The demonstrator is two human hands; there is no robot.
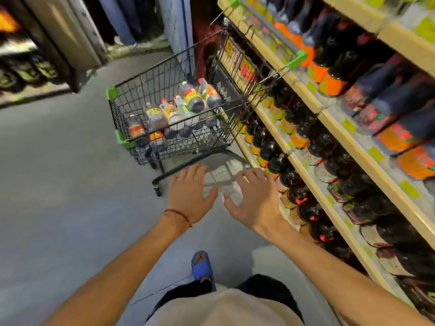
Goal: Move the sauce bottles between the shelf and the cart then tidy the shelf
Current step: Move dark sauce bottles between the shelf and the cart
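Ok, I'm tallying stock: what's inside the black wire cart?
Several plastic sauce bottles, dark and pale with colourful labels, sit in the black wire shopping cart. Lower bottles are partly covered by upper ones; count unclear.

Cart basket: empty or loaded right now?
Loaded. Several sauce bottles sit inside the cart, visible through its wire walls and below its rim.

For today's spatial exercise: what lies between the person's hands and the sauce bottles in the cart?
Head view: only the black wire cart's near mesh wall and its grey lower rack intervene.
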